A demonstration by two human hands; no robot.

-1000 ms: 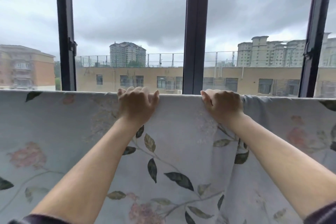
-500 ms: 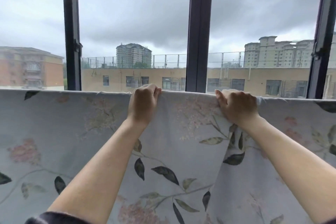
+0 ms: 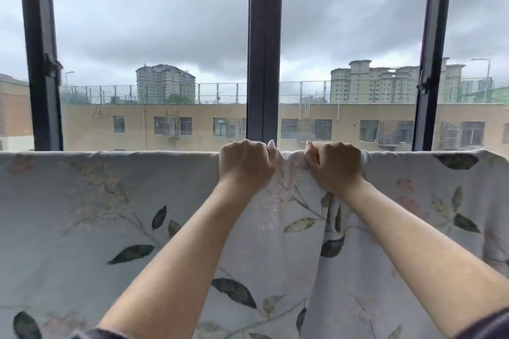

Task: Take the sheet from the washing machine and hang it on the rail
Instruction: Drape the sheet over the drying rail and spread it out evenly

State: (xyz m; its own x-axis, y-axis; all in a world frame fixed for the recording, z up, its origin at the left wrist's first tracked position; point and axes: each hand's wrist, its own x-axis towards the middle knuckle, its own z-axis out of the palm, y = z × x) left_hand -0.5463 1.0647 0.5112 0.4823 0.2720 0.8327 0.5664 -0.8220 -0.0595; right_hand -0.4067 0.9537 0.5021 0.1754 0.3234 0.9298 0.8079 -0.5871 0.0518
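The sheet [image 3: 110, 201] hangs over the rail in front of the window. Its pale, leaf-printed cloth spreads from the left edge of the view to the right, and the rail itself is hidden under the top fold. Both hands are up at that fold, close together just below the dark window post [image 3: 264, 49]. The left hand [image 3: 245, 165] has its fingers curled over the top edge and grips the cloth. The right hand [image 3: 334, 168] does the same, with its thumb tucked against the fabric. Between them a small ridge of cloth [image 3: 289, 170] is bunched up, and a long crease runs down from under the right wrist.

I'd say the hanging is mostly done and this is the evening-out. The risk sits in that bunch. If the hands let go with the cloth gathered there, the layers, presumably wet from the wash, would lie pressed together, dry slowly and set a crease. A hard tug to either side could drag the sheet along the rail and pile it up at one end. A pull toward the person could shift too much weight to the near side, and the whole sheet might slide off. I can't see how much hangs down the far side, so I can't tell how well it is balanced.
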